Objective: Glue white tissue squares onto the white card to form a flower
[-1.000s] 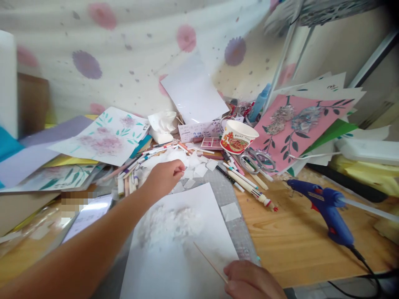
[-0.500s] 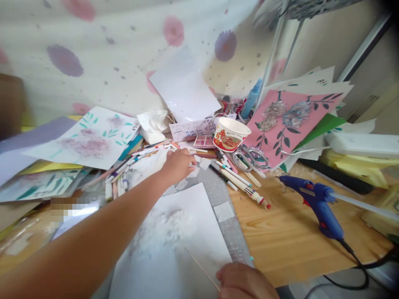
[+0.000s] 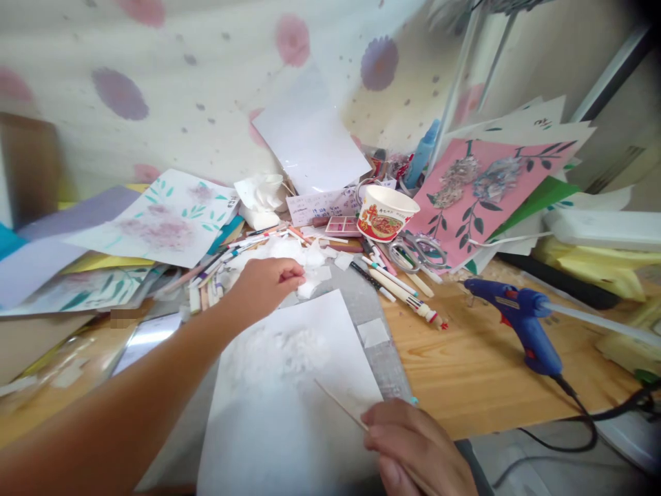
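My left hand [image 3: 271, 284] is closed in a pinch beside small white paper pieces [image 3: 316, 277]; whatever is between its fingertips is hidden. My right hand [image 3: 413, 441], at the lower right, grips a thin wooden stick [image 3: 338, 401], its tip pointing up and left over a white sheet [image 3: 289, 427]. A blurred cluster of crumpled whitish bits [image 3: 297, 348] covers the upper part of that sheet. More thin white paper [image 3: 276, 249] lies just beyond my left hand.
A blue glue gun [image 3: 521, 320] stands at right with its cord trailing off the table. Markers [image 3: 397, 282], scissors [image 3: 421, 251] and a paper cup [image 3: 387, 212] crowd the back. Flower pictures [image 3: 160, 224] lie left; a pink one [image 3: 483, 200] leans right. A phone [image 3: 147, 337] rests left.
My left hand has drawn back toward me from the scattered paper pieces, its fingers now pinched together. My right hand, with the stick, shows further into view. The camera view has shifted slightly.
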A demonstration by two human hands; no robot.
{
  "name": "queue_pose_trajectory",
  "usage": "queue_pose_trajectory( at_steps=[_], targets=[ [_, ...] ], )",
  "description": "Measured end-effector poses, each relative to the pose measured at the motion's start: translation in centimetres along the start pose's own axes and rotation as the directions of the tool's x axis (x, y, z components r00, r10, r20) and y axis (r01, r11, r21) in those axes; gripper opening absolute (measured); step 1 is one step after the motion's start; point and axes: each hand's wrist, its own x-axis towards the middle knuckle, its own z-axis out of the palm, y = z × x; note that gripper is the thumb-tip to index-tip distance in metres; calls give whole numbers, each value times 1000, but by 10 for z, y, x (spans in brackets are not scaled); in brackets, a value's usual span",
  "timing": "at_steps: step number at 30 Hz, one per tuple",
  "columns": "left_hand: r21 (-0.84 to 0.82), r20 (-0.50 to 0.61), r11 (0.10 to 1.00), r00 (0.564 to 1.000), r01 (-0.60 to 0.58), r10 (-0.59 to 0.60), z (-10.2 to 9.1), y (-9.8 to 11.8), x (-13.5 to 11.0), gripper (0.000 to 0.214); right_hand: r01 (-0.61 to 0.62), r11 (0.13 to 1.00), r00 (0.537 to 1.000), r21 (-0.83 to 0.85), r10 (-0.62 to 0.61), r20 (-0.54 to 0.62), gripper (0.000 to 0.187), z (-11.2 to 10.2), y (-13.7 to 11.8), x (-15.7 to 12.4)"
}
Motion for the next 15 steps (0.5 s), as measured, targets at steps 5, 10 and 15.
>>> queue_pose_trajectory(
  at_steps=[5,10,15],
  targets=[
    [-72,57,994,995,88,-84,2,-1,-39,34,-119,971,972,207,156,-173,22,4,-5,6],
    [-65,98,992,990,104,-97,15,-12,-50,39,-167,945,958,282,223,-182,25,10,-8,4],
    [-48,94,995,992,89,-84,16,-21,-48,35,-171,941,955,292,230,-185,27,10,-6,1]
  ],
)
